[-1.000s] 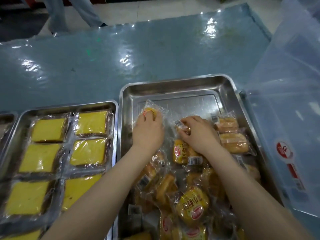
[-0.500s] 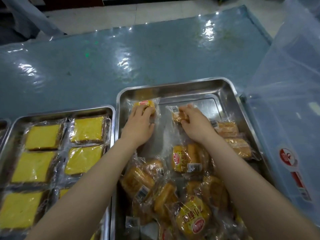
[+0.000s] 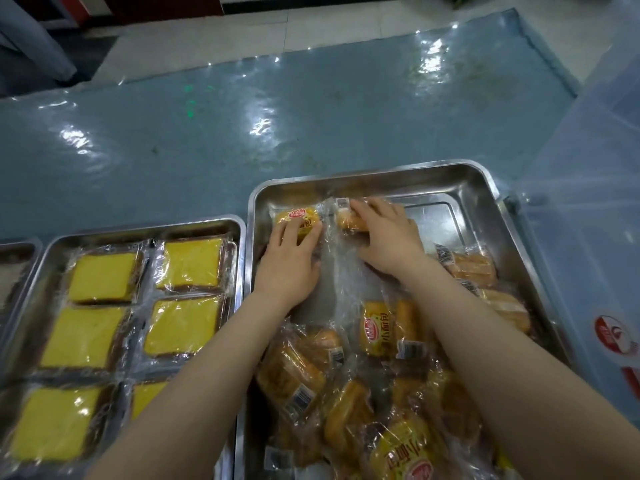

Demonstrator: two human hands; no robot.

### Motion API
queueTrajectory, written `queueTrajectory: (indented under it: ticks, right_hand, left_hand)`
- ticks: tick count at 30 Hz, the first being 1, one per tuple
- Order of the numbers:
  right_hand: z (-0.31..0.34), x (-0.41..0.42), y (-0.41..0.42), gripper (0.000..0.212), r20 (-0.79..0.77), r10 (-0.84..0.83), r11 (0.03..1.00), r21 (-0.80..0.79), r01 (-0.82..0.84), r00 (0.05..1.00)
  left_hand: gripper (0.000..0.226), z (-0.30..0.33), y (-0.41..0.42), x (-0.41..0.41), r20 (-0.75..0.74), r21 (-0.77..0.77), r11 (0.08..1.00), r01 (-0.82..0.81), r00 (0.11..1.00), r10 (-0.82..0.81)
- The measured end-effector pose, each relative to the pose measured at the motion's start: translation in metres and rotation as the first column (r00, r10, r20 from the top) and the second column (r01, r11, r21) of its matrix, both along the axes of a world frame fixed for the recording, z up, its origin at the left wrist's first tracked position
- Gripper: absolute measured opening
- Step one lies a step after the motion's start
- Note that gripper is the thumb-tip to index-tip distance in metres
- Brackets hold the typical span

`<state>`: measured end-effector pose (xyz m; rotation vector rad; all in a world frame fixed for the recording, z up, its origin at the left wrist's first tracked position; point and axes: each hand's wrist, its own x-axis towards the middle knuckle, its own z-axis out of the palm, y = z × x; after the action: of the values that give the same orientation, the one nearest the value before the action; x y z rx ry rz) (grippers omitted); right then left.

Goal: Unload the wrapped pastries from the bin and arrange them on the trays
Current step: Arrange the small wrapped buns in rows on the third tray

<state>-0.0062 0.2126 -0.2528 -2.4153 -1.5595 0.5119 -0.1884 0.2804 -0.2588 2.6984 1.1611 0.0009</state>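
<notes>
A steel tray (image 3: 485,183) holds a heap of wrapped small breads (image 3: 377,329) in its near half. My left hand (image 3: 287,263) presses with straight fingers on a yellow-labelled bread pack (image 3: 298,218) at the tray's far left corner. My right hand (image 3: 388,239) lies over a second pack (image 3: 346,216) just to the right of it, fingers curled round it. Both packs lie flat on the tray floor. The clear plastic bin (image 3: 588,216) stands to the right of the tray.
A second steel tray (image 3: 138,230) to the left holds several wrapped yellow cake slices (image 3: 190,263) in rows. Another tray's edge (image 3: 20,244) shows at the far left. The blue, film-covered table (image 3: 277,116) stretches beyond the trays.
Both hands slid their packs away from me, from the tray's middle to its far left corner. The two packs now lie side by side along the far wall.
</notes>
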Motion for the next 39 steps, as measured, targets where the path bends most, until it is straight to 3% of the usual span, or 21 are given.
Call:
queueTrajectory:
  ticks: [3,5,8,11,15,18,20,22,25,27,31,34,36,39]
  right_hand:
    - [0.005,0.005,-0.004,0.066,-0.155,-0.118,0.982,0.131,0.139,0.981]
    - [0.013,0.007,-0.006,0.049,-0.311,-0.176,0.945,0.212,0.248,0.934]
    - [0.025,0.012,-0.002,0.024,-0.391,-0.178,0.903,0.299,0.308,0.903]
    - [0.031,0.020,0.003,0.026,-0.408,-0.185,0.885,0.326,0.331,0.894]
    - [0.031,0.033,0.007,0.028,-0.552,-0.205,0.884,0.250,0.395,0.808]
    - [0.025,0.041,0.014,0.020,-0.366,-0.194,0.934,0.214,0.285,0.910]
    - [0.021,0.040,0.017,0.038,-0.109,-0.200,0.952,0.213,0.220,0.974]
    - [0.019,0.032,0.018,0.048,0.041,-0.159,0.960,0.239,0.145,0.986]
    - [0.011,0.017,0.015,0.049,0.071,0.048,0.991,0.125,-0.056,0.996]
    - [0.007,0.015,0.012,0.049,0.056,0.092,0.993,0.064,-0.096,0.994]
    - [0.008,0.018,0.012,0.052,-0.037,0.077,0.992,0.101,-0.072,0.996]
    - [0.012,0.019,0.007,0.065,-0.120,0.084,0.996,0.028,-0.081,0.989]
    - [0.015,0.022,0.004,0.059,-0.072,0.048,0.998,-0.026,-0.050,0.996]
    - [0.020,0.024,0.003,0.048,0.028,-0.131,0.989,-0.066,0.133,0.991]
  left_hand:
    - [0.070,-0.007,-0.004,-0.005,-0.010,0.005,1.000,0.008,1.000,-0.008]
    - [0.069,-0.012,-0.008,-0.008,-0.007,0.002,1.000,0.008,1.000,-0.008]
    - [0.067,-0.016,-0.009,-0.012,0.000,0.011,1.000,0.026,1.000,-0.026]
    - [0.064,-0.017,-0.010,-0.013,0.001,0.007,1.000,0.023,1.000,-0.023]
    - [0.060,-0.018,-0.012,-0.012,-0.015,0.011,1.000,0.018,1.000,-0.018]
    - [0.060,-0.019,-0.012,-0.011,-0.005,0.000,1.000,0.008,1.000,-0.008]
    - [0.060,-0.020,-0.012,-0.012,-0.007,-0.001,1.000,0.002,1.000,-0.002]
    - [0.060,-0.021,-0.013,-0.011,-0.007,0.004,1.000,0.002,1.000,-0.002]
    - [0.060,-0.022,-0.013,-0.011,0.000,0.009,1.000,0.001,1.000,-0.001]
    - [0.060,-0.023,-0.013,-0.011,-0.002,0.011,1.000,-0.002,1.000,0.002]
    - [0.059,-0.023,-0.014,-0.011,0.009,0.019,1.000,-0.002,1.000,0.002]
    - [0.060,-0.023,-0.015,-0.011,0.014,0.018,1.000,-0.003,1.000,0.003]
    - [0.062,-0.022,-0.016,-0.011,0.028,0.015,1.000,-0.007,1.000,0.007]
    - [0.068,-0.021,-0.016,-0.010,0.064,0.005,1.000,-0.025,0.998,0.025]
